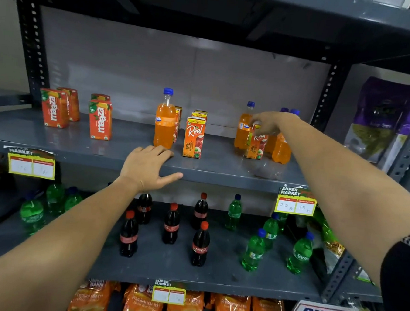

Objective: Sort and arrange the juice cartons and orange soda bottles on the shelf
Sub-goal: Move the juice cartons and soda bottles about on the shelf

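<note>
The left hand [147,168] is lying flat on the shelf [78,144] edge, fingers [160,152] spread and holding nothing; an orange soda bottle [164,122] is standing just beyond their tips. The right hand [267,123] is pinching the top of a juice carton [255,146], with three more soda bottles [281,151] crowding close around those fingers.

Stood on the lower shelf [166,274]: dark cola bottles [171,226] mid-shelf, green soda bottles [253,251] at both sides. Hung from the shelf edges: yellow price tags [295,201]. Lay below: orange tea packets [183,309]. Leaned at upper right: purple bag [386,119].
</note>
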Tool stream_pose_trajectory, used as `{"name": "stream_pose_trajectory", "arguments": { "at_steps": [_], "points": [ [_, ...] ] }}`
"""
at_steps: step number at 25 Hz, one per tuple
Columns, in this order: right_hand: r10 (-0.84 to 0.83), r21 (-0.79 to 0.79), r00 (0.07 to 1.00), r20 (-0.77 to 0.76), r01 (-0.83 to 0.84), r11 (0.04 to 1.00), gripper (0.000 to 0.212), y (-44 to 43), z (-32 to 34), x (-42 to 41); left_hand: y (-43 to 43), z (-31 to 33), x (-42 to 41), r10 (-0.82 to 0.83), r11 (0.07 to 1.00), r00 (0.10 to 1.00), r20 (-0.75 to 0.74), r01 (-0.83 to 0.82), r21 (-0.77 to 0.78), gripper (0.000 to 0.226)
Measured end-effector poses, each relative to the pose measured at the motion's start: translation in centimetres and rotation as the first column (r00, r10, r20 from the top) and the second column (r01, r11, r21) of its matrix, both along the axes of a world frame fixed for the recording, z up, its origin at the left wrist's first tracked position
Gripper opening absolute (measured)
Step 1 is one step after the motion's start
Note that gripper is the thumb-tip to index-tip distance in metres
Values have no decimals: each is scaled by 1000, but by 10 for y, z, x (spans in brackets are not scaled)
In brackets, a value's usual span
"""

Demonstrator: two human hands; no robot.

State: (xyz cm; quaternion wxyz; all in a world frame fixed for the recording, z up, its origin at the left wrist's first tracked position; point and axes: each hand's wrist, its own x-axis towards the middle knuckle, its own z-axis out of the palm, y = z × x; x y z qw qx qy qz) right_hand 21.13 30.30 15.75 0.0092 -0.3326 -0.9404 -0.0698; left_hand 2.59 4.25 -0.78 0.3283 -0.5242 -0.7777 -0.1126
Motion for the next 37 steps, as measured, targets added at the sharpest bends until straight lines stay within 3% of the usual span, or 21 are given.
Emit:
{"name": "stream_pose_trajectory", "arguments": {
  "at_steps": [7, 15, 20, 24, 31, 37],
  "points": [
    [83, 113, 984, -156, -66, 991, 36, 10, -14, -7, -2, 2, 4, 22, 1000, 999, 27, -22, -6, 76],
    [48, -152, 979, -197, -79, 985, 32, -45, 9, -7, -16, 11, -6, -34, 978, 997, 73, 48, -203, 78],
    [107, -275, 971, -214, -165, 947, 29, -110, 23, -24, -58, 6, -29, -31, 972, 999, 8, 32, -233, 83],
    [178, -259, 962, -208, -230, 938, 32, -164, 32, -59, -89, 10, -49, -7, 978, 1000, 26, 13, -211, 87],
    [294, -106, 941, -169, -314, 944, 12, -228, 13, -142, -124, 11, -90, 75, 980, 997, 28, -69, -188, 100],
    [239, -118, 951, -195, -264, 957, 27, -244, 0, -189, -118, 6, -84, 70, 985, 993, 100, -54, -163, 91]
  ]
}}
